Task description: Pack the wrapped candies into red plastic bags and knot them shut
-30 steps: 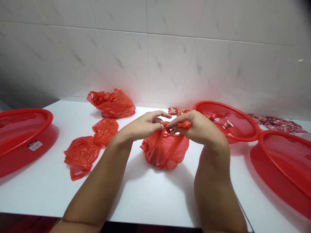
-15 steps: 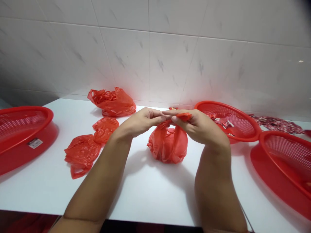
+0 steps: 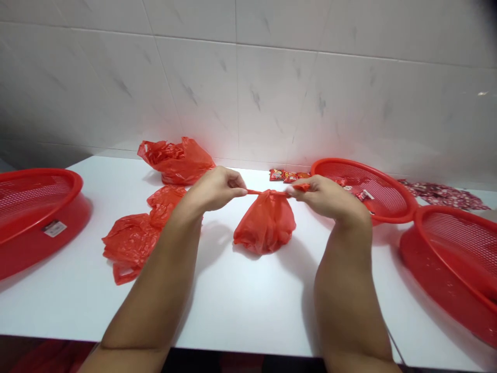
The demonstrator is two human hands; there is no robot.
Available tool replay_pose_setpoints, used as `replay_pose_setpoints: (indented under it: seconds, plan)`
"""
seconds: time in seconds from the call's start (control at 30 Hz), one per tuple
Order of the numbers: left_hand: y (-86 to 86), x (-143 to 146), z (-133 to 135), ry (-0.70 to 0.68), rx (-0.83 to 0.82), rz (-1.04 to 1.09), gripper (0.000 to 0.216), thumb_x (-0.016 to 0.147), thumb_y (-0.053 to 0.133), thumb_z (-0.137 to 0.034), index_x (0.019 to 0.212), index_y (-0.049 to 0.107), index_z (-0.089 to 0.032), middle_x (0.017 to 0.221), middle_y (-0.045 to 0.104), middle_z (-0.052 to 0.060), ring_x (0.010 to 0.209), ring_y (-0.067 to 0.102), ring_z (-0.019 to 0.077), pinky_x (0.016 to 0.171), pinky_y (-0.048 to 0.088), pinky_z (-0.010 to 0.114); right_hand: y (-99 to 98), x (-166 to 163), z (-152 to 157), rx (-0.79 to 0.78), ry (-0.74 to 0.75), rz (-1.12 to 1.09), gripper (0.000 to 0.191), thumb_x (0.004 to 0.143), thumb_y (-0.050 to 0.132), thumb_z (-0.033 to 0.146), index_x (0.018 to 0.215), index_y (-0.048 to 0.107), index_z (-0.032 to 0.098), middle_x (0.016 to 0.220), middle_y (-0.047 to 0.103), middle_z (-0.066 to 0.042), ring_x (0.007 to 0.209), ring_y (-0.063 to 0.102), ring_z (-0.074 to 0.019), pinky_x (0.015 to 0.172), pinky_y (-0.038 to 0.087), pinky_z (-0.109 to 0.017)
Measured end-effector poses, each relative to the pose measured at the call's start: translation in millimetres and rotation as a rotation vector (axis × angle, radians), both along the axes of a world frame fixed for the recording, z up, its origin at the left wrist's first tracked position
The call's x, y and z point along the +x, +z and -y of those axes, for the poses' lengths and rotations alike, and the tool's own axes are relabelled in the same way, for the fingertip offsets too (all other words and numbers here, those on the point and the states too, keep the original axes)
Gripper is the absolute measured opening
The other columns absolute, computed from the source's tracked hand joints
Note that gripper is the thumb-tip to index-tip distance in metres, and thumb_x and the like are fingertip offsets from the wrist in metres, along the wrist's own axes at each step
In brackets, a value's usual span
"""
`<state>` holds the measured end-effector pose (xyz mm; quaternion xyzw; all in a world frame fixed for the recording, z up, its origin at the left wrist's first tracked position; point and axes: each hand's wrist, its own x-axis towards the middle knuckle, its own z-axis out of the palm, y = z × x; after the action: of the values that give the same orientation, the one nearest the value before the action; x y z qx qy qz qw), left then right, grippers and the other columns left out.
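A filled red plastic bag [image 3: 266, 225] stands on the white table, its two handles drawn out sideways from a gathered top. My left hand [image 3: 224, 187] pinches one handle end at the bag's left. On the other side my right hand [image 3: 319, 197] is closed around the opposite handle, with a bit of red plastic showing above the fingers. The handles run taut and nearly level between both hands. What the bag contains is hidden.
Flat red bags [image 3: 134, 243] lie at the left, a crumpled red bag [image 3: 180, 160] behind them. Red plastic baskets stand at left [image 3: 73, 207], back right [image 3: 407, 207] and right [image 3: 430, 269]. Small red packets [image 3: 276, 174] lie by the wall, near a patterned red-white cloth-like pile [image 3: 450, 196].
My hands have moved apart, from nearly touching above the bag to either side of it. The handles are pulled tight, and the bag's top is now gathered closed.
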<state>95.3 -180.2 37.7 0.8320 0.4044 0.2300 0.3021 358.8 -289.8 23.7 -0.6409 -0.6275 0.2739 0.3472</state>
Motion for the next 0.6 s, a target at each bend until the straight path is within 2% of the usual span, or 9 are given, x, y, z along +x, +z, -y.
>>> replay_pose_setpoints:
  seconds: [0.07, 0.13, 0.2, 0.27, 0.33, 0.47, 0.53, 0.6]
  plan:
    - [-4.6, -9.5, -11.9, 0.135, 0.072, -0.169, 0.016, 0.073, 0.082, -0.035, 0.067, 0.074, -0.024, 0.066, 0.071, 0.002, 0.061, 0.062, 0.0192, 0.054, 0.04, 0.029, -10.6, 20.7, -4.9, -0.24, -0.086, -0.03, 0.027, 0.093, 0.077, 0.043, 0.078, 0.083, 0.022, 0.096, 0.081, -0.01, 0.097, 0.075, -0.0272, 0.094, 0.059, -0.044]
    - [-7.3, -15.9, -19.5, 0.205, 0.058, -0.272, 0.015, 0.072, 0.081, -0.032, 0.064, 0.072, -0.024, 0.065, 0.069, 0.002, 0.06, 0.061, 0.0205, 0.056, 0.039, 0.031, -16.4, 34.9, -5.6, -0.355, -0.146, -0.049, 0.028, 0.092, 0.078, 0.039, 0.072, 0.082, 0.02, 0.093, 0.081, -0.013, 0.092, 0.076, -0.026, 0.095, 0.06, -0.044]
    - [-6.5, -17.8, -19.9, 0.234, 0.04, -0.275, 0.012, 0.075, 0.08, -0.031, 0.068, 0.072, -0.024, 0.072, 0.071, 0.004, 0.067, 0.063, 0.0233, 0.062, 0.041, 0.033, -14.8, 39.3, -0.8, -0.327, -0.189, -0.032, 0.025, 0.091, 0.078, 0.04, 0.076, 0.083, 0.02, 0.095, 0.082, -0.013, 0.094, 0.076, -0.0261, 0.095, 0.06, -0.044]
    - [-2.3, -15.4, -13.7, 0.246, 0.069, -0.182, 0.012, 0.078, 0.079, -0.034, 0.075, 0.073, -0.024, 0.082, 0.073, 0.005, 0.076, 0.065, 0.025, 0.067, 0.044, 0.034, -7.8, 34.0, 6.8, -0.233, -0.179, -0.02, 0.028, 0.091, 0.078, 0.046, 0.082, 0.084, 0.02, 0.097, 0.081, -0.013, 0.096, 0.076, -0.027, 0.092, 0.061, -0.043]
    - [3.5, -9.5, -3.4, 0.215, 0.114, -0.047, 0.013, 0.082, 0.077, -0.036, 0.081, 0.073, -0.024, 0.094, 0.075, 0.005, 0.086, 0.067, 0.0256, 0.074, 0.047, 0.034, 0.3, 21.7, 12.3, -0.135, -0.067, -0.06, 0.033, 0.094, 0.075, 0.052, 0.09, 0.085, 0.021, 0.103, 0.081, -0.013, 0.101, 0.076, -0.0277, 0.086, 0.062, -0.041]
    - [10.9, 8.4, 19.0, 0.043, 0.186, 0.23, 0.015, 0.087, 0.074, -0.037, 0.086, 0.073, -0.022, 0.11, 0.076, 0.006, 0.108, 0.067, 0.0265, 0.096, 0.051, 0.039, 6.8, -14.0, 4.1, -0.038, 0.33, -0.163, 0.038, 0.097, 0.07, 0.059, 0.096, 0.083, 0.023, 0.113, 0.08, -0.01, 0.116, 0.073, -0.0265, 0.079, 0.062, -0.032]
    - [10.6, 16.4, 27.0, -0.053, 0.193, 0.336, 0.016, 0.087, 0.075, -0.036, 0.086, 0.072, -0.021, 0.112, 0.076, 0.007, 0.112, 0.067, 0.0265, 0.105, 0.05, 0.042, 4.7, -31.1, -6.0, -0.072, 0.494, -0.218, 0.043, 0.099, 0.067, 0.062, 0.095, 0.08, 0.022, 0.103, 0.081, -0.008, 0.106, 0.076, -0.0232, 0.082, 0.063, -0.032]
    - [8.7, 20.9, 31.6, -0.147, 0.159, 0.393, 0.016, 0.089, 0.075, -0.036, 0.086, 0.071, -0.02, 0.111, 0.076, 0.008, 0.113, 0.068, 0.0259, 0.108, 0.05, 0.043, 2.0, -42.5, -14.0, -0.122, 0.554, -0.272, 0.048, 0.099, 0.065, 0.066, 0.092, 0.077, 0.019, 0.091, 0.079, -0.006, 0.088, 0.077, -0.0195, 0.08, 0.063, -0.031]
